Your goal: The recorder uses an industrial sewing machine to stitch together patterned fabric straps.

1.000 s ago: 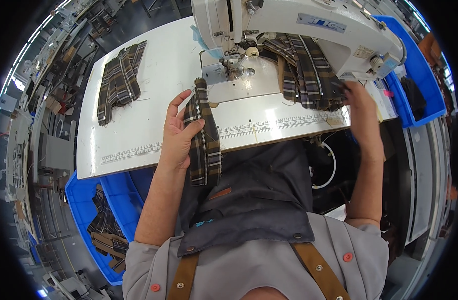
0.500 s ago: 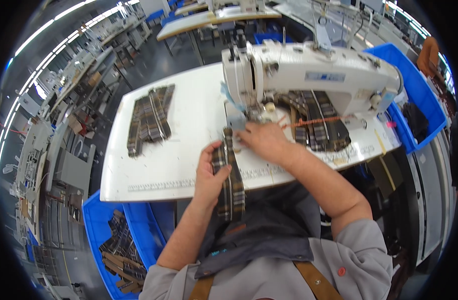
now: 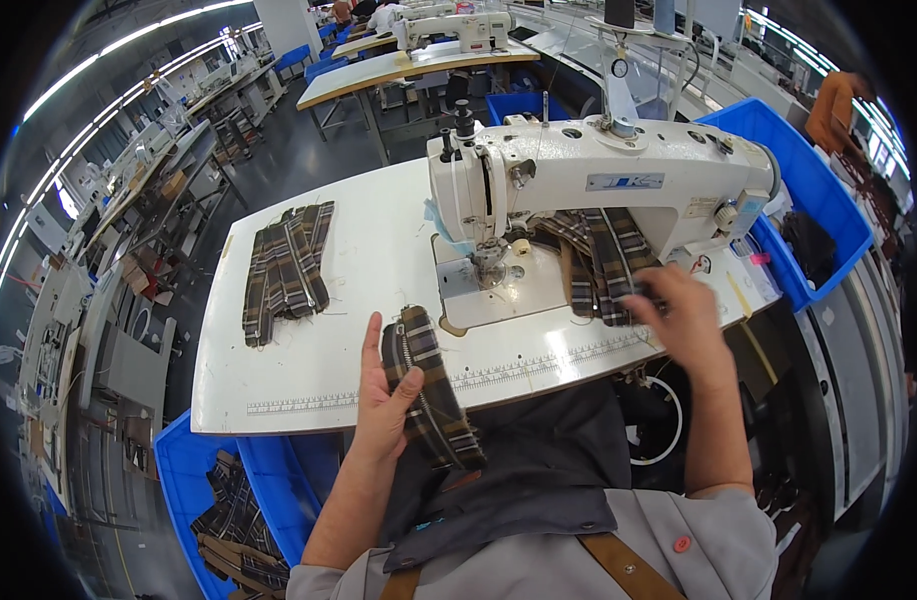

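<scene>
My left hand [image 3: 383, 405] holds a brown plaid fabric strip with a metal zipper [image 3: 433, 390], slightly tilted over the table's front edge, thumb across it. My right hand [image 3: 683, 320], blurred, is at a pile of similar plaid zipper pieces [image 3: 603, 245] under the arm of the white sewing machine [image 3: 578, 165]. Its fingers are bent; whether they grip anything is unclear. More plaid pieces [image 3: 283, 265] lie on the left of the white table [image 3: 368, 235]. Small scissors [image 3: 700, 265] lie behind my right hand.
A blue bin [image 3: 183, 445] holding fabric stands below the table's left end; another [image 3: 828, 285], with dark material, is at the right. Rows of sewing tables [image 3: 418, 60] stretch behind. A person in orange [image 3: 833, 115] and others farther back [image 3: 383, 15] are at work.
My right hand reached left to the top of the held strip and has swung back right to the pile. The held strip now leans more, and the view has lifted.
</scene>
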Tool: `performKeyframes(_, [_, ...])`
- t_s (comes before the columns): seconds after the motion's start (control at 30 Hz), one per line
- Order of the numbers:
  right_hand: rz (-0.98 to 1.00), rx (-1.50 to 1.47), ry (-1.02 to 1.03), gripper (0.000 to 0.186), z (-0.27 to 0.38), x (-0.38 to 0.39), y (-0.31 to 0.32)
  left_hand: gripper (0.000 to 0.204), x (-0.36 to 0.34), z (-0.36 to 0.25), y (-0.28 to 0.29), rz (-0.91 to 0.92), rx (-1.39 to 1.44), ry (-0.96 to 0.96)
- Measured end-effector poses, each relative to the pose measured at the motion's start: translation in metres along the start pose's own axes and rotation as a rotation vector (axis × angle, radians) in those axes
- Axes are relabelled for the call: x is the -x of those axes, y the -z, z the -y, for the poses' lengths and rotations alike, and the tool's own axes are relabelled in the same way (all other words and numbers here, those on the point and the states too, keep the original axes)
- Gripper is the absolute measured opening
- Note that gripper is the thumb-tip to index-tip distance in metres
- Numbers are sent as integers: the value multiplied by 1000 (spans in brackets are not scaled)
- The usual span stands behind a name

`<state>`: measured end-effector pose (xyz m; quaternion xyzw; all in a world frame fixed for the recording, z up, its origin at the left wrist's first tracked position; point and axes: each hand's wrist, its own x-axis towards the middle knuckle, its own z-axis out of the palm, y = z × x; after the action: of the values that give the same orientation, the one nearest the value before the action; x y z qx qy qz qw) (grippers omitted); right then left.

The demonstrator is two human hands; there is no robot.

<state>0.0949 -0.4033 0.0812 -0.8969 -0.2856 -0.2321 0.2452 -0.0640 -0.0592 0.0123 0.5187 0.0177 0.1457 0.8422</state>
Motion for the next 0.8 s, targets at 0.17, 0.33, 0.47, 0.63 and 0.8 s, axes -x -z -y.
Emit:
performKeyframes(0.17, [-273,222,-276,29,-136,44,44,87,-3,-14,-15,37,-107,-4])
performKeyframes(0.33, [-144,441,-171,30,-178,59,10,38,5,-14,-28,281,-261,131])
performKeyframes(0.47, [-279,2,-91,33,-115,38,-16,26,16,-7,-41,294,-495,152])
performKeyframes(0.63, [369,-828,180,40,49,27,-25,22,14,9,-62,401,-846,103])
performKeyframes(0.8, [385,-540,400,29,73,31,-54,27,14,17,-59,428,-856,81])
